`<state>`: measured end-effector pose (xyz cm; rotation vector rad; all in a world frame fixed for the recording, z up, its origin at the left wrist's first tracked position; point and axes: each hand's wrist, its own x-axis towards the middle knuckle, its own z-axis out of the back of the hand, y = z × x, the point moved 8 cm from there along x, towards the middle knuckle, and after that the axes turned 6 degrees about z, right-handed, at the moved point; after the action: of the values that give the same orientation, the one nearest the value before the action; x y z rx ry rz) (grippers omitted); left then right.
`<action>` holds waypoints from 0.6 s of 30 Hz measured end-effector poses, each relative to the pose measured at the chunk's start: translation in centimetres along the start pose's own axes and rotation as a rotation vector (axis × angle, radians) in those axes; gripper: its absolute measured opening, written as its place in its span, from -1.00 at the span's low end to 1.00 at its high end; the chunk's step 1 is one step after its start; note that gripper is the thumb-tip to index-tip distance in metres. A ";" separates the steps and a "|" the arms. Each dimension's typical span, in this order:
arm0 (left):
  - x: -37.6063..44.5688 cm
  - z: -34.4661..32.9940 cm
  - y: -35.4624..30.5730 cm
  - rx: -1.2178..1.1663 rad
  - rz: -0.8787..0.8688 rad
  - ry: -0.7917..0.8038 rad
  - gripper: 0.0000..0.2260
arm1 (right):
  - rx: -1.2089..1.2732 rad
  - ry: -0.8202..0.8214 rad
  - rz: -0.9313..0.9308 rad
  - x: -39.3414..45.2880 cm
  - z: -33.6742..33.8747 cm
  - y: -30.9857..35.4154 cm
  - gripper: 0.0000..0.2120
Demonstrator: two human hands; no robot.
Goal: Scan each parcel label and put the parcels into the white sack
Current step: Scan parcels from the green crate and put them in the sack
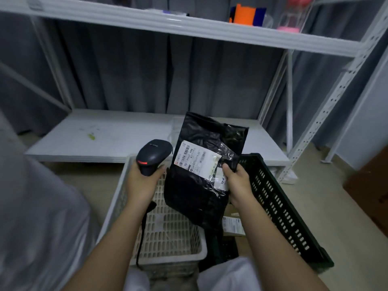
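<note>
My right hand (238,183) grips a black plastic parcel (195,194) by its right edge and holds it upright above the crates. Its white label (196,159) faces me. My left hand (142,181) grips a dark handheld scanner (153,156) just left of the parcel, its head close to the label; a cable hangs from it. The white sack (31,206) fills the left side of the view, blurred. Another labelled parcel (232,225) lies in the dark crate below my right forearm.
A white slatted crate (168,234) stands below my hands. A dark green crate (279,206) sits to its right. White metal shelving (147,24) rises ahead, with a low shelf board (105,135). A brown cardboard box (371,185) stands at far right.
</note>
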<state>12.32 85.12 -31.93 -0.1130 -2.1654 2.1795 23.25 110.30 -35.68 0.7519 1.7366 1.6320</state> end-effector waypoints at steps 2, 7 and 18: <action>0.8 1.0 0.4 -0.014 0.020 -0.005 -0.58 | 0.030 0.082 -0.043 -0.7 -1.1 -0.4 -0.90; 2.3 1.7 2.0 -0.024 0.086 0.030 -0.57 | 0.047 0.207 -0.121 -1.6 -3.7 -1.4 -0.87; 3.1 0.2 1.1 0.207 -0.055 0.167 -0.54 | -0.664 0.105 0.643 -2.4 -4.6 3.7 -0.31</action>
<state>9.23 85.24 -33.06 -0.2130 -1.8241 2.2585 21.14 105.79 -31.69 0.9405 0.9163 2.5232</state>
